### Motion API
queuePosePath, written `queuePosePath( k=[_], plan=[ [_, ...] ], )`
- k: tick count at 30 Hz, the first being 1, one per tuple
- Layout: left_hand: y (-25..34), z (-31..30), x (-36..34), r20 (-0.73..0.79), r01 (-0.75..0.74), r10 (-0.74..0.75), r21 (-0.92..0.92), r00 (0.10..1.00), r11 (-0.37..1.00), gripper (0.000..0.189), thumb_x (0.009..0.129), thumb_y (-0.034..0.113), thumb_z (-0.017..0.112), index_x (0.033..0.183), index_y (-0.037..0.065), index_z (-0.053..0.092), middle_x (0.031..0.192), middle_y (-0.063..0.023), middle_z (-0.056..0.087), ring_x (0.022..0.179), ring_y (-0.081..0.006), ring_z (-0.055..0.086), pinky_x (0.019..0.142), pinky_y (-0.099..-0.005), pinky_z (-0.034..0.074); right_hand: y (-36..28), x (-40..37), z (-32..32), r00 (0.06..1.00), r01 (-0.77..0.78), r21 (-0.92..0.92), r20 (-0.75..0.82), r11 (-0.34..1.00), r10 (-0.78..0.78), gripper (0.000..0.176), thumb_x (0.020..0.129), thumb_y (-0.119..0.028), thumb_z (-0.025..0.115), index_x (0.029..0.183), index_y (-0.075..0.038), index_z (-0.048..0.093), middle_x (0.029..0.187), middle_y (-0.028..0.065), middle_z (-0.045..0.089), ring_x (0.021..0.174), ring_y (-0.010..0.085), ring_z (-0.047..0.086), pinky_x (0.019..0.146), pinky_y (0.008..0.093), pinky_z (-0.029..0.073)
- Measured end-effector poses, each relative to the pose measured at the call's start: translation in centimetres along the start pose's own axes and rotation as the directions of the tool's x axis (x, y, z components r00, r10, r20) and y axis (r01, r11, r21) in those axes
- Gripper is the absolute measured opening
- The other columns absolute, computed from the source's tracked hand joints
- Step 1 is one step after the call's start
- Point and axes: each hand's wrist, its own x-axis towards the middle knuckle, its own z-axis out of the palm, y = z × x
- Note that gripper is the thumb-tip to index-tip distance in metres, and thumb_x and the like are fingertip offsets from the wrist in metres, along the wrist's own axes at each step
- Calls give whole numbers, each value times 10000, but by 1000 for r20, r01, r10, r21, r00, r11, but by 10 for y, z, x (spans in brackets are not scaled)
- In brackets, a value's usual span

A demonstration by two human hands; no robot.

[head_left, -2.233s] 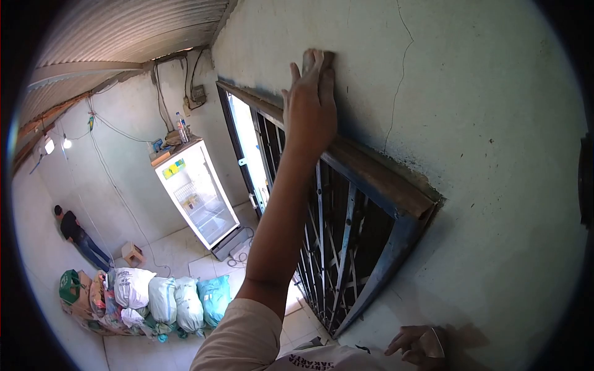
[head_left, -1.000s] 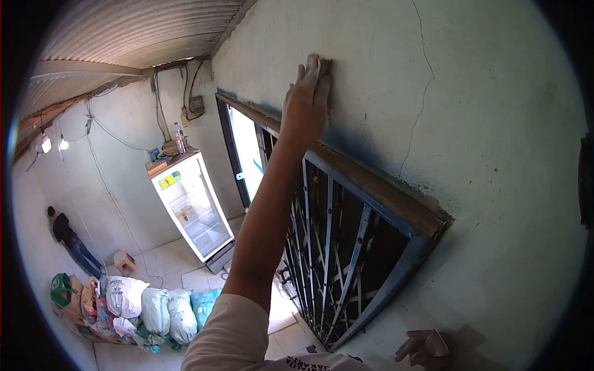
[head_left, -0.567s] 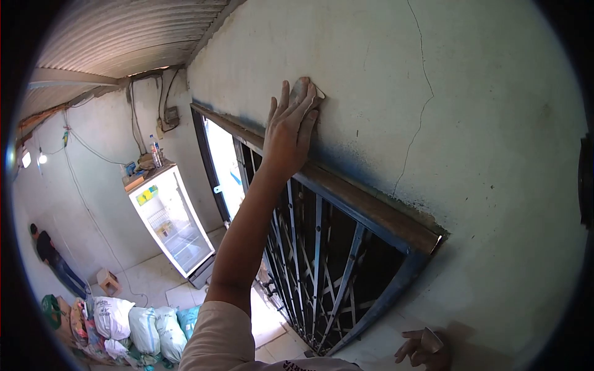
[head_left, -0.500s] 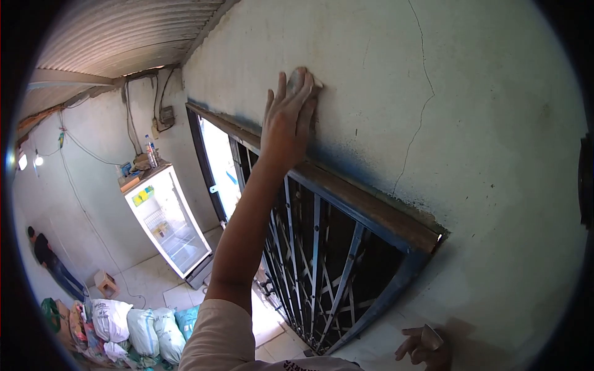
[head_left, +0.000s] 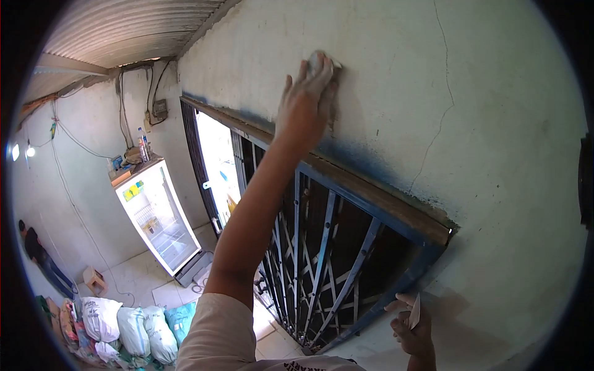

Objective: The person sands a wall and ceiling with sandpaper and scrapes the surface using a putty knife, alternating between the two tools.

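Observation:
My left hand [head_left: 307, 102] is raised against the pale wall [head_left: 390, 68] above the metal frame. Its fingers press a small, pale, folded piece that looks like sandpaper [head_left: 336, 62] onto the plaster; most of it hides under the fingers, and the hand is slightly blurred. Lower right, my right hand [head_left: 409, 328] is closed on a thin, flat, pointed blade that looks like a putty scraper [head_left: 415, 311]. It is held off the wall, near the lower right of the folding grille; its handle is hidden.
Under the left arm runs a folding metal grille [head_left: 322, 253] below a brown ledge [head_left: 383, 191]. A glass-door fridge [head_left: 162, 216] stands left, with stuffed sacks [head_left: 131, 331] in front. A person [head_left: 43, 256] is at the far left. A crack [head_left: 447, 68] runs down the wall.
The view has shifted a little. My left hand has moved slightly up and right along the wall with the sandpaper. My right hand has risen, and the scraper is turned more edge-on.

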Motion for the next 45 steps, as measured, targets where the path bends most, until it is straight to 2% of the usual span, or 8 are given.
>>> queuePosePath(
  k=[9,16,20,24,27,32,38,45],
  plan=[
    [15,-11,-63,158,34,-18,-102,987,994,506,1038,200,425,1513,42,347,1584,-142,314,1477,-374,228,1200,-528,200,-13,9,26,948,236,-214,264,948,-177,589,905,-64,626,1433,19,378,1428,189,497,557,7,475,507,192,389],
    [20,-4,-72,128,20,-9,-82,992,996,526,1032,192,439,1529,62,321,1595,-149,288,1485,-374,205,1201,-522,213,2,16,90,995,96,44,-3,994,-95,919,886,-106,641,1563,-18,26,1598,257,168,594,52,514,538,202,420],
    [20,-3,-66,123,-14,19,-38,992,999,515,1044,214,418,1526,61,324,1594,-155,286,1486,-364,206,1199,-529,214,14,28,105,997,64,73,-41,995,-61,921,875,-97,639,1562,-19,30,1579,283,193,624,58,548,541,195,445],
    [24,-8,-47,114,-23,26,-29,993,999,488,1054,222,393,1509,52,354,1582,-160,309,1480,-369,224,1195,-537,219,25,36,111,993,83,80,-95,993,-76,837,910,-128,634,1533,63,109,1509,282,327,1237,254,475,1041,371,397],
    [24,-10,-25,80,-26,27,-9,996,1000,479,1054,237,391,1495,52,381,1570,-164,332,1470,-372,249,1194,-534,224,27,37,113,994,62,122,-96,991,-50,845,894,-105,634,1535,54,108,1546,278,239,1332,282,377,1090,389,337],
    [17,-10,20,-23,-27,27,3,999,1000,474,1052,292,382,1472,77,432,1551,-157,369,1457,-369,286,1195,-520,229,29,44,114,985,28,50,-174,998,-18,798,904,-92,624,1533,36,150,1356,231,478,825,109,578,704,258,492],
    [9,-13,25,-23,-29,28,-14,999,999,480,1050,295,380,1478,82,425,1548,-151,376,1451,-376,297,1194,-515,232,18,53,121,984,39,172,-178,984,-7,704,921,-108,630,1507,14,261,833,49,558,537,53,455,488,207,397],
    [13,-16,-47,125,18,-12,-50,992,999,486,1047,256,407,1497,75,386,1562,-142,356,1450,-389,290,1185,-538,240,18,59,121,982,60,148,-188,987,-32,572,943,-136,611,1432,28,364,1154,129,587,554,35,502,481,200,433]
  ],
)
